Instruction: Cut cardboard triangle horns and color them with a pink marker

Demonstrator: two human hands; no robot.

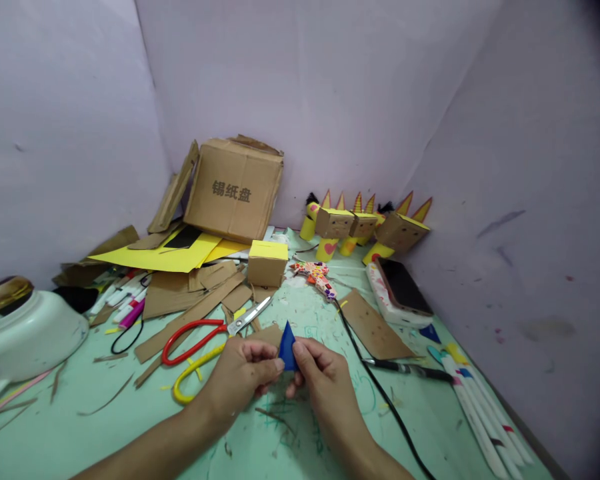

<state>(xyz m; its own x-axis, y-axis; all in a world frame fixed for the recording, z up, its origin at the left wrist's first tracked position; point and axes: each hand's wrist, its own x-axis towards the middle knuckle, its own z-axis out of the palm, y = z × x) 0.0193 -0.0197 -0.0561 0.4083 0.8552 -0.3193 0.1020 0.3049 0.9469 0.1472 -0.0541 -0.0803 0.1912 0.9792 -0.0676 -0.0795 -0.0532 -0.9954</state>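
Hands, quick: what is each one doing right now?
Left hand: pinched shut on the blue paper triangle.
Right hand: pinching the same triangle's lower edge.

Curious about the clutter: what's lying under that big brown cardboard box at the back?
The big brown cardboard box rests tilted on yellow paper sheets and a black sheet. Whatever lies beneath those is covered.

cardboard box (234, 190), printed "锡纸盘"
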